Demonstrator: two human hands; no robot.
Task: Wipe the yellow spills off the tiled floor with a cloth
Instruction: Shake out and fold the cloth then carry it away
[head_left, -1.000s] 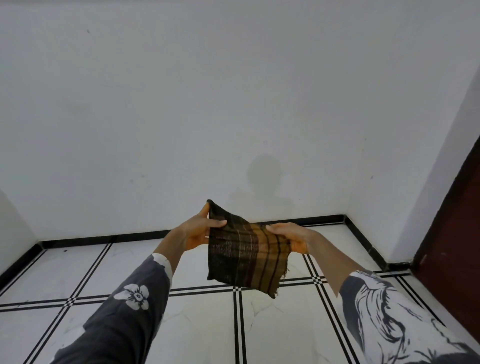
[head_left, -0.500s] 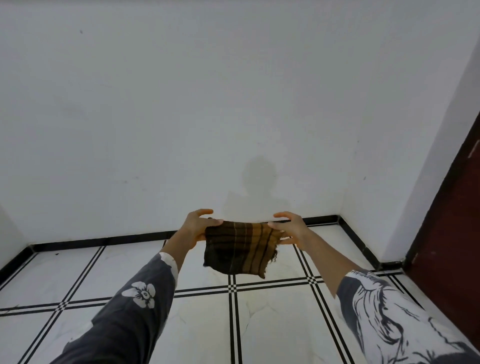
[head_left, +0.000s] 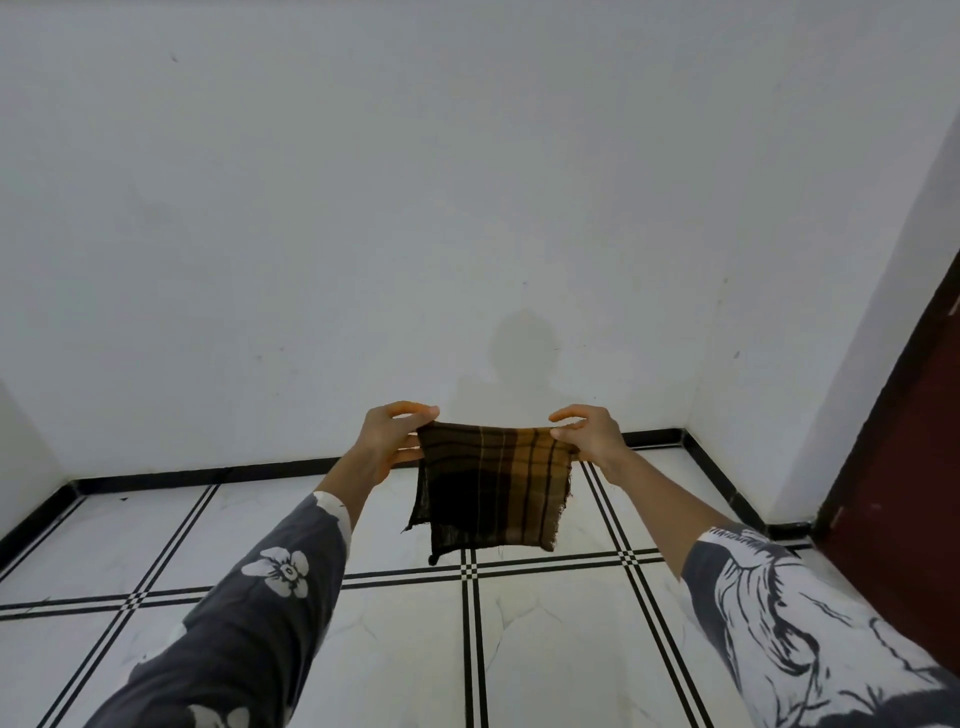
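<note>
A brown and black checked cloth (head_left: 493, 488) hangs in the air above the white tiled floor (head_left: 405, 654), held out in front of me by its upper edge. My left hand (head_left: 387, 441) pinches the upper left corner and my right hand (head_left: 589, 436) pinches the upper right corner. The cloth droops flat below both hands, with frayed threads at its lower edge. No yellow spill shows on the tiles in view.
White walls meet in a corner at the back right, edged by a black skirting (head_left: 208, 474). A dark red door (head_left: 914, 493) stands at the right. Black double lines divide the floor tiles.
The cloth has been raised and spread wider between my hands, and now hangs squarer and longer than half a second ago. The hands sit a little farther apart.
</note>
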